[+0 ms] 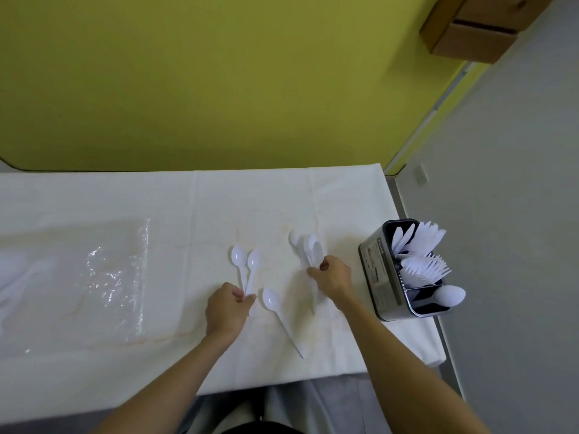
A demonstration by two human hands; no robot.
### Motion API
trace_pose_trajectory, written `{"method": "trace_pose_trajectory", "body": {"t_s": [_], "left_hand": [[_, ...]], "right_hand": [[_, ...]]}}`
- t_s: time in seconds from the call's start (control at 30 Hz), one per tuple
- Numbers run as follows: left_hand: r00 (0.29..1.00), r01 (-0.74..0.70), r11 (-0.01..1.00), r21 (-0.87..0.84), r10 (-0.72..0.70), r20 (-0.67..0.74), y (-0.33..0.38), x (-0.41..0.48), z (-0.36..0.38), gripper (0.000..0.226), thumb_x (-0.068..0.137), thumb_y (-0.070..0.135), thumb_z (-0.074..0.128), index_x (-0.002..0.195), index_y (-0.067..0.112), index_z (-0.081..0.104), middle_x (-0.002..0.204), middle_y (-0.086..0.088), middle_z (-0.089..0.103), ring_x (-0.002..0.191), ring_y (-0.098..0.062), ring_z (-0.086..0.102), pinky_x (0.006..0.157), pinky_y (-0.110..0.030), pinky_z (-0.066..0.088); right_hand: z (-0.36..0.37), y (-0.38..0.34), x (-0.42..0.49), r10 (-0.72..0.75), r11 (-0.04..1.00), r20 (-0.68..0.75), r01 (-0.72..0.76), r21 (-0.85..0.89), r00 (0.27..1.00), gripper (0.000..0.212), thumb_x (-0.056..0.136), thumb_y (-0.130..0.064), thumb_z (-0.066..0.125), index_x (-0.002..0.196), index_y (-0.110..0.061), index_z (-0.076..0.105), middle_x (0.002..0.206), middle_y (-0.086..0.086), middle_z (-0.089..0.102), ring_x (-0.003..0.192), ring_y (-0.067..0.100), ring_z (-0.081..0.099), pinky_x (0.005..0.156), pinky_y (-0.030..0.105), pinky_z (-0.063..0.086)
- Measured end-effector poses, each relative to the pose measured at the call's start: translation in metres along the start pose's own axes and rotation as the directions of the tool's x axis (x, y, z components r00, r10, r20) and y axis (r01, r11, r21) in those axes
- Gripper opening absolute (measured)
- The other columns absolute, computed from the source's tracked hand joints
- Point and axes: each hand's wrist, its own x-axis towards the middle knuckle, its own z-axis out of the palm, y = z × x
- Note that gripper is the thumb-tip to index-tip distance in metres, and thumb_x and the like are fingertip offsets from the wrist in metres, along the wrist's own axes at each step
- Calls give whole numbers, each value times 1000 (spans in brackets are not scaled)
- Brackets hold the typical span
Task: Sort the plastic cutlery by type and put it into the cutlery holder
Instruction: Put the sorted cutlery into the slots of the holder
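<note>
While the left hand [227, 308] pinches two white plastic spoons [254, 261] and the right hand [332, 277] pinches a bigger bunch [310, 249], those slick handles could totally fan out and drop.

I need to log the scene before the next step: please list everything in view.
tablecloth: one, white, covering the table
loose spoon: one, white, lying mid-tablecloth
spoon pair: two, white, held left of the loose spoon
spoon bunch: several, count unclear, white, held right of it
cutlery holder: one, metal, right end of the table
knives: several, white, holder's far compartment
forks: several, white, middle compartment
holder spoon: one, white, near compartment
plastic bag: one, clear, left on the tablecloth
cardboard box: one, brown, top right
left hand: fingers pinch the spoon pair
right hand: fingers grip the spoon bunch
</note>
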Motion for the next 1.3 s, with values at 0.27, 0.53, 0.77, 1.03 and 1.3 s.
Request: {"method": "trace_pose_trajectory", "body": {"t_s": [0.27, 0.53, 0.77, 1.03, 1.3], "left_hand": [[997, 46, 999, -1, -46, 68, 13, 2, -8, 21, 80, 24, 63, 71, 7, 53, 68, -7, 64, 55, -15, 53, 47, -24, 37], [962, 25, 996, -88, 0, 272, 6, -43, 17, 12, 81, 17, 61, 74, 19, 52, 73, 6, 60, 63, -6, 55, 53, -18, 39], [982, 26, 998, 63, -37, 187, 23, -41, 39, 51, 70, 61, 70, 82, 16, 51, 77, 1, 60, 71, -19, 59, 58, -28, 40], [962, 23, 999, 46, -34, 271, 27, -24, 33, 26, 83, 27, 62, 62, 16, 50, 69, 0, 59, 68, -20, 59, 52, -24, 38], [963, -69, 941, -330, 149, 225, 42, -15, 13, 10, 85, 27, 68, 88, 18, 68, 83, -2, 74, 83, -22, 70, 82, -44, 56]], "right_hand": [[-12, 10, -9, 11, 964, -2, -11, 265, 1000, 14, 84, -18, 73, 93, -9, 66, 78, 7, 68, 61, 15, 63, 57, 25, 53], [2, -13, 8, 19, 996, -108, -10, 85, 994, 30, 80, -31, 76, 89, -8, 59, 81, 5, 64, 74, 21, 63, 61, 30, 52], [15, -23, 13, -43, 979, -27, 37, -202, 999, 44, 80, -37, 77, 100, -9, 50, 84, 2, 54, 77, 22, 57, 60, 29, 42], [11, -9, 4, -61, 971, 61, 74, -229, 996, 20, 86, -20, 62, 79, -9, 46, 72, 0, 47, 74, 24, 51, 57, 27, 39], [-26, -1, -37, -230, 967, -73, 236, 100, 971, 21, 82, -29, 66, 81, -10, 57, 72, 10, 62, 64, 26, 60, 61, 40, 52]]}}
